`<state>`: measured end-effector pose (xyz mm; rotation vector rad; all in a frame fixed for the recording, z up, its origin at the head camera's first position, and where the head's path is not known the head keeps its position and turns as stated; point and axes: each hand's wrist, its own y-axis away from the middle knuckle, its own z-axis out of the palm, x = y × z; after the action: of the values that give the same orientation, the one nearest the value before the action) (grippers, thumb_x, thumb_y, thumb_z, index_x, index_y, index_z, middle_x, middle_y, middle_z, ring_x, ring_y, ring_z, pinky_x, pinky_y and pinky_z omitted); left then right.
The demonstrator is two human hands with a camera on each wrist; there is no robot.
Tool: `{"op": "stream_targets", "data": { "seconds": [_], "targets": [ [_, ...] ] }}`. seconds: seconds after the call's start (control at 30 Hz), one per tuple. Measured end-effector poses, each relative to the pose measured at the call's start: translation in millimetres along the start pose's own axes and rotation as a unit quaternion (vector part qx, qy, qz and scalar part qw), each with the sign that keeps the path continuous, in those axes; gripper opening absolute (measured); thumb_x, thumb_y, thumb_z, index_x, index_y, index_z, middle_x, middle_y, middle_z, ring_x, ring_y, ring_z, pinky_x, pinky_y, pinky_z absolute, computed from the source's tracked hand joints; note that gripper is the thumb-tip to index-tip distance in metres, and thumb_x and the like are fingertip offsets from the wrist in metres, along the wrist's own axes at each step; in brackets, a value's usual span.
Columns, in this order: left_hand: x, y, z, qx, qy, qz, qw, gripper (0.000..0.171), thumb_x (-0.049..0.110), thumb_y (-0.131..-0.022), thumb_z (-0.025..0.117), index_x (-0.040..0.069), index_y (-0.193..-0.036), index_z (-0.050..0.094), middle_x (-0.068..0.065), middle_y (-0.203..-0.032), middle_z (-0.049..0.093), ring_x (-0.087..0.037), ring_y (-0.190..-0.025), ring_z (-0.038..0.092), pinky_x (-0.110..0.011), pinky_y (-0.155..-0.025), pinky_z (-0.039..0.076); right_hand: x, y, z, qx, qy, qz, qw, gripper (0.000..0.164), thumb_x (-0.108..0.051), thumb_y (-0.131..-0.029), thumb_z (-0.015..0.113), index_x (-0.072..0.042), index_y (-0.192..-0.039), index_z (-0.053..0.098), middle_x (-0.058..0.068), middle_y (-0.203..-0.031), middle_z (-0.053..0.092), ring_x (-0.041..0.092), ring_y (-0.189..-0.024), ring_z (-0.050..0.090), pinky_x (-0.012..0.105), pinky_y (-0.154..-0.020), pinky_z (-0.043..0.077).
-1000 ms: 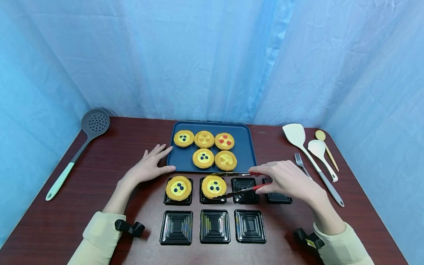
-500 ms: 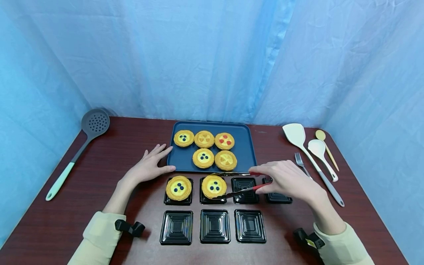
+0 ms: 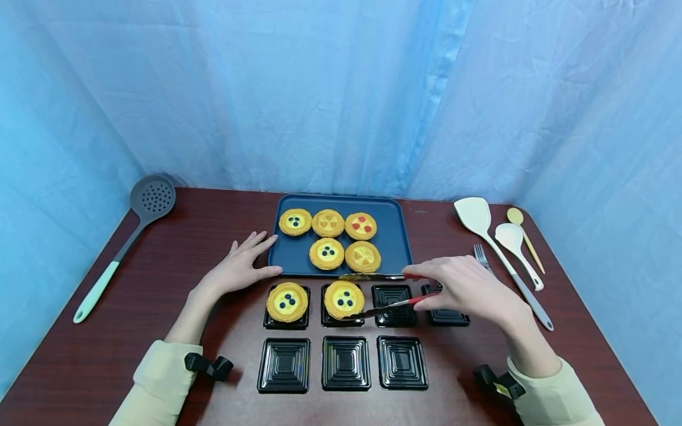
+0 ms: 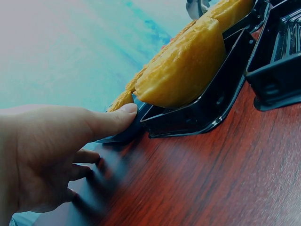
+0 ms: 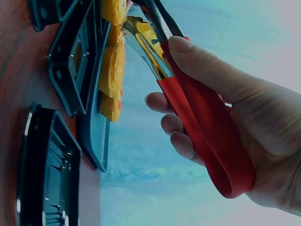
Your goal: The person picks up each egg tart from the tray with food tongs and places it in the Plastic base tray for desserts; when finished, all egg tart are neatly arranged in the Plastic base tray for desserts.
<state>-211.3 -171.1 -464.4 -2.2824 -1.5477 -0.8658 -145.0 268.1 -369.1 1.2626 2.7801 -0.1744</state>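
My right hand (image 3: 471,290) grips red-handled tongs (image 5: 207,122) between thumb and fingers. The two arms of the tongs stand apart on either side of a blueberry egg tart (image 3: 344,300), which sits in a small square black tray (image 3: 333,323). Another blueberry tart (image 3: 288,302) fills the black tray to its left. With fingers spread, my left hand (image 3: 237,271) rests at the left edge of a blue baking tray (image 3: 394,236); its thumb (image 4: 120,117) lies by the near corner. Several tarts topped with berries or fruit pieces lie on the baking tray.
More black trays, such as one in the front row (image 3: 402,363), hold nothing. At right lie a white spatula (image 3: 474,216), a white spoon (image 3: 510,238), a wooden spoon (image 3: 515,216) and a fork (image 3: 481,255). A grey skimmer (image 3: 153,196) lies at left; blue curtains surround the table.
The arms of the tongs have parted slightly, the far one moving away from the tart, as my right hand shifts a little. My left hand stays put.
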Motion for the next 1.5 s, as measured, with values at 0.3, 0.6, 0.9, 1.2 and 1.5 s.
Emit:
{"op": "stream_targets", "data": {
  "seconds": [0.3,0.6,0.9,1.2,1.5],
  "targets": [
    [0.3,-1.1,-0.8,-0.001,0.000,0.001,1.0000,0.084,0.047,-0.098,0.068,0.011,-0.164,0.030,-0.025,-0.171,0.018,-0.047,-0.160,0.007,-0.073,-0.124,-0.002,13.0,13.1,-22.5,0.033,-0.001,0.043,0.999,0.060,-0.046,-0.077,0.089,-0.024,-0.130,0.072,-0.011,-0.116,0.077,0.001,-0.083,0.067,0.028,-0.072,0.055],
    [-2.1,2.7,-2.1,-0.001,0.007,0.001,1.0000,0.084,0.045,-0.098,0.068,0.010,-0.163,0.030,-0.026,-0.171,0.017,-0.048,-0.160,0.006,-0.074,-0.124,-0.002,33.4,6.5,-20.9,0.022,-0.009,0.113,0.993,0.057,-0.042,-0.077,0.090,-0.021,-0.127,0.073,-0.005,-0.112,0.079,0.001,-0.073,0.064,0.025,-0.064,0.052],
    [-1.3,3.6,-2.9,-0.003,0.010,0.005,0.9999,0.083,0.045,-0.098,0.067,0.010,-0.163,0.030,-0.026,-0.171,0.017,-0.048,-0.160,0.006,-0.074,-0.123,-0.002,40.0,-3.0,-6.5,0.017,0.003,0.119,0.993,0.056,-0.045,-0.077,0.090,-0.023,-0.125,0.073,-0.005,-0.107,0.079,0.007,-0.074,0.065,0.033,-0.066,0.053],
    [1.7,1.6,-1.5,-0.002,0.005,-0.003,1.0000,0.084,0.046,-0.098,0.068,0.010,-0.163,0.030,-0.026,-0.171,0.017,-0.047,-0.160,0.006,-0.073,-0.124,-0.003,40.6,-4.1,-3.3,0.014,0.013,0.119,0.993,0.054,-0.043,-0.077,0.090,-0.022,-0.124,0.074,-0.005,-0.104,0.080,0.008,-0.076,0.067,0.032,-0.064,0.051],
    [0.9,2.1,-1.6,-0.004,0.008,0.001,1.0000,0.084,0.046,-0.098,0.067,0.010,-0.163,0.030,-0.026,-0.171,0.017,-0.048,-0.160,0.006,-0.073,-0.124,-0.002,39.9,-6.2,0.8,0.016,0.026,0.116,0.993,0.056,-0.046,-0.076,0.090,-0.024,-0.125,0.073,-0.006,-0.104,0.080,0.006,-0.075,0.065,0.032,-0.065,0.053]
  ]
}}
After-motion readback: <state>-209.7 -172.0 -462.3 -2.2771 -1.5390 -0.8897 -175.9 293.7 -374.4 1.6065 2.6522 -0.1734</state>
